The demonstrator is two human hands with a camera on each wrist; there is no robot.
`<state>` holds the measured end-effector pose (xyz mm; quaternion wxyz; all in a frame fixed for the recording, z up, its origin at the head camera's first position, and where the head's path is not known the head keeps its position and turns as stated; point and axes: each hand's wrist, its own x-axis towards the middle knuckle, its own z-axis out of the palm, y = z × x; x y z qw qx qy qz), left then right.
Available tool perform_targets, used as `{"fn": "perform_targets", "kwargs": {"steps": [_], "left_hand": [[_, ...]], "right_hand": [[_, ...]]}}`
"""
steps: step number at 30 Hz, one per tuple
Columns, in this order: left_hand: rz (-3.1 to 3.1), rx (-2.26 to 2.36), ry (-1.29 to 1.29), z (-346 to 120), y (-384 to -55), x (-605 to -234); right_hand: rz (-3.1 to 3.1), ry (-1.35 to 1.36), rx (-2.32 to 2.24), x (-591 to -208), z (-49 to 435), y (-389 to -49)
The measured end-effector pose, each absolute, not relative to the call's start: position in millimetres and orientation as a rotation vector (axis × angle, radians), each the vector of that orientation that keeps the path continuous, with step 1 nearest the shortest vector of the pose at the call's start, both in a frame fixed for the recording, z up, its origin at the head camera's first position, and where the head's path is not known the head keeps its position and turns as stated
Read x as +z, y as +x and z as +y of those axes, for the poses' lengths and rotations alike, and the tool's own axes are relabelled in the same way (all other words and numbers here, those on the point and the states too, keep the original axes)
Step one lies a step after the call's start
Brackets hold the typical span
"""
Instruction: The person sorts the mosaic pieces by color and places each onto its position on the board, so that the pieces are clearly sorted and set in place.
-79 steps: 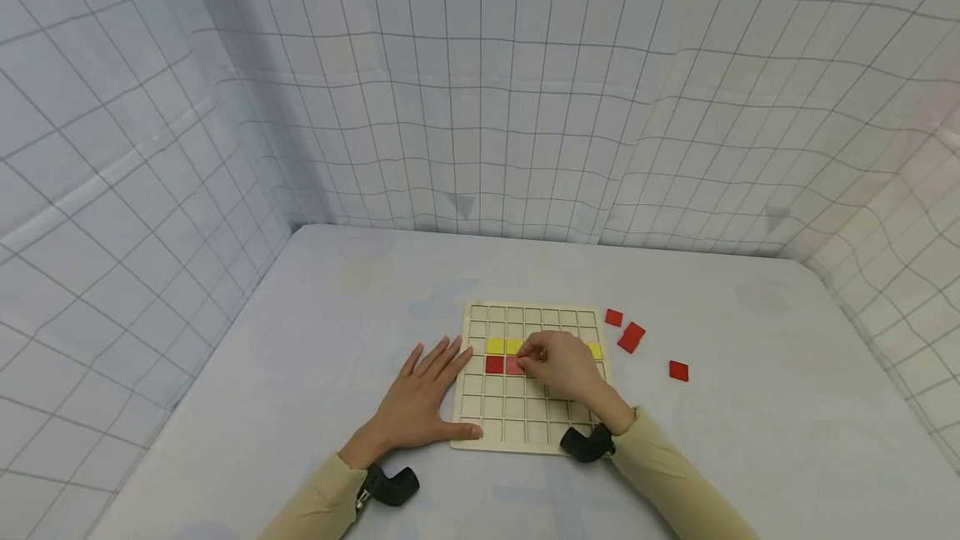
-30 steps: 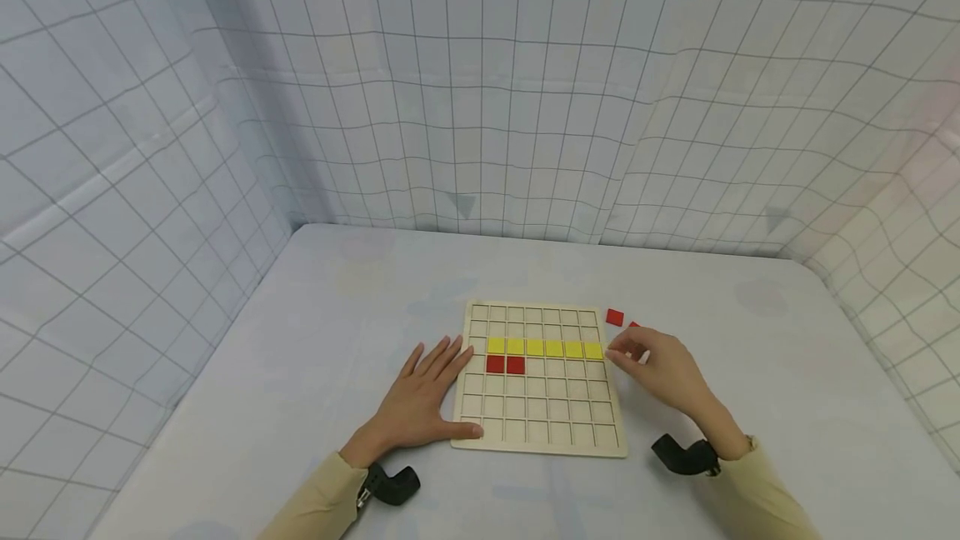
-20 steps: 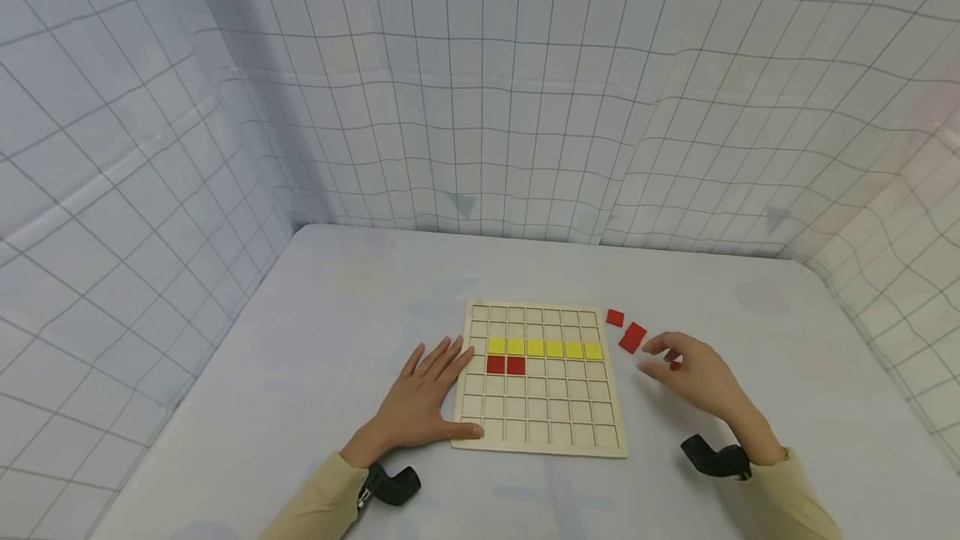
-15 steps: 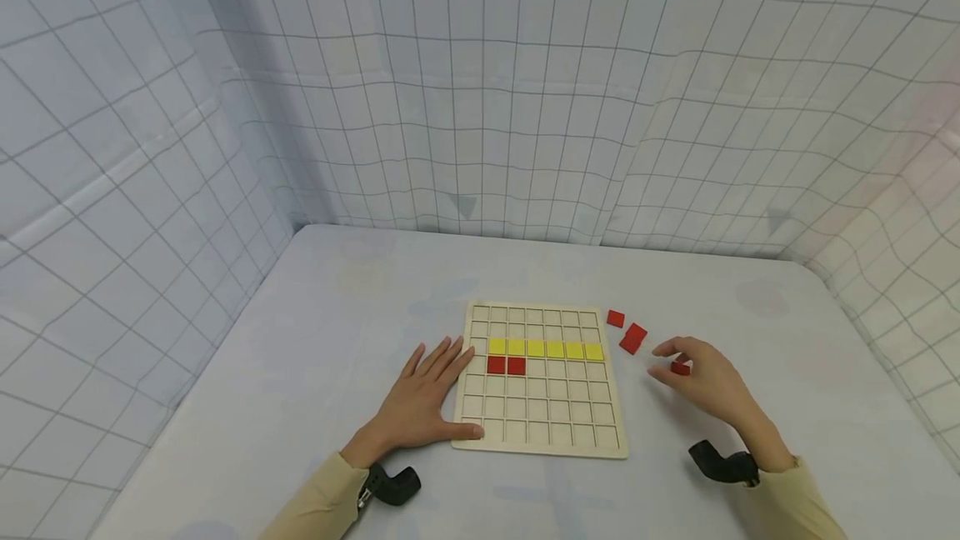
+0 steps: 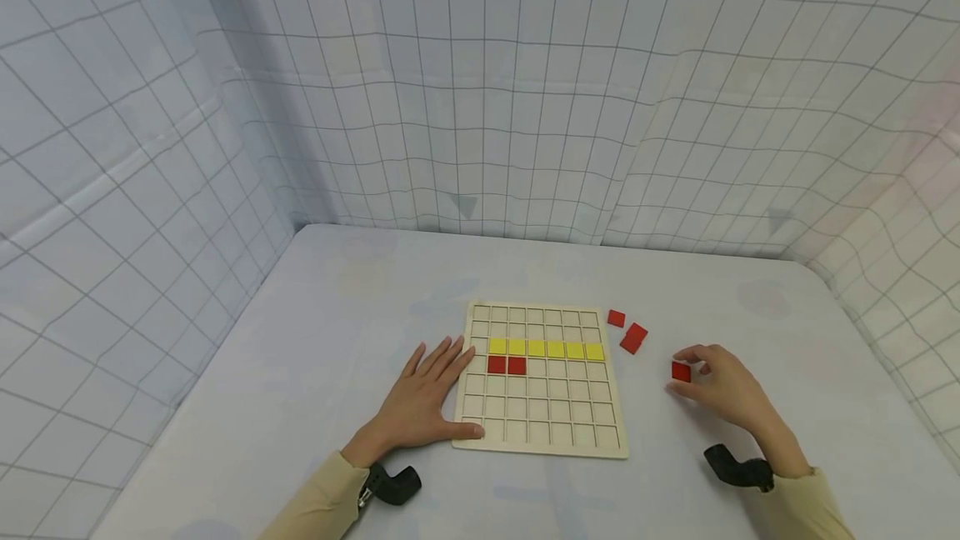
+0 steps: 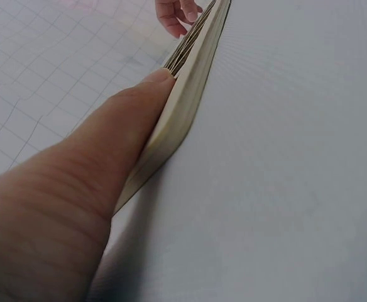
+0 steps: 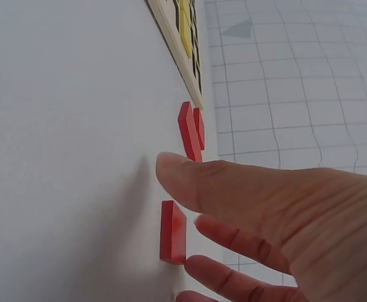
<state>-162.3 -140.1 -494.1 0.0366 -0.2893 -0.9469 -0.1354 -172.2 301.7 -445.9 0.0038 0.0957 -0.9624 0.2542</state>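
Note:
A pale wooden grid board (image 5: 536, 433) lies on the table. My left hand (image 5: 416, 411) is spread flat at its left edge, fingertips on the upper side and the thumb (image 6: 127, 116) over the lower left corner. My right hand (image 5: 723, 386) is low over the table, right of the board, its thumb and fingers apart around a loose red square tile (image 5: 681, 372). The right wrist view has the red tile (image 7: 174, 233) on the table, with a fingertip right at its edge. Two red tiles (image 5: 507, 365) sit in the grid below a row of yellow tiles (image 5: 555, 349).
More loose red tiles lie between the board and my right hand: one (image 5: 617, 318) near the upper right corner, and an overlapping red cluster (image 5: 633, 338) just below it. Gridded white cloth (image 5: 480, 107) hangs behind the table and along both sides.
My right hand has let go of the second red tile in the grid and moved right, past the red cluster, to the rightmost loose tile. My left hand has stayed in place.

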Motion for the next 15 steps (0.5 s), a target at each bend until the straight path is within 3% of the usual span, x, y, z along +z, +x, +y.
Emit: {"fn": "perform_targets", "kwargs": {"steps": [15], "left_hand": [[-2.904,-0.429,-0.89,-140.3,-162.9,-495.2]], "right_hand": [[-3.075,0.243,0.818,-450.3,307.7,-173.5]]}}
